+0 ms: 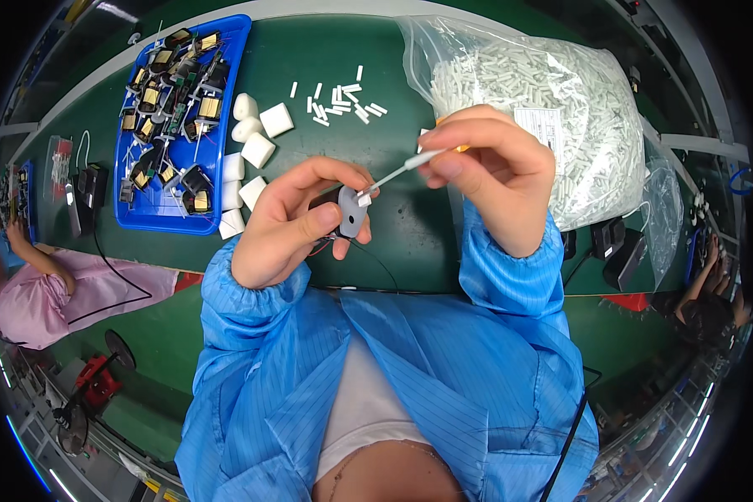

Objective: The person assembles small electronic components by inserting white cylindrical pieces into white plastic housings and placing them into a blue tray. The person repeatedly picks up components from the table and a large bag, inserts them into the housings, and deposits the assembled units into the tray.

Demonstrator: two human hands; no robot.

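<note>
My left hand [297, 213] is closed around a small device with a grey end cap [353, 214] and a black body, mostly hidden by the fingers. The cap has a dark hole in its face. Between the thumb and fingers of my right hand [494, 171] is a slim tool with a white tapered handle [421, 159] and a bit of orange near its back end. Its thin shaft points down and left, reaching a small white piece [364, 200] at the cap. Whether the tip touches that piece is unclear. A thin wire hangs below the device.
On the left, a blue tray [236, 75] holds several black assemblies with wires. White foam blocks [258, 151] stand beside it. Several short white tubes [338, 97] lie on the green table [326, 50]. A clear bag of such tubes [552, 92] sits at right. Co-workers are at both sides.
</note>
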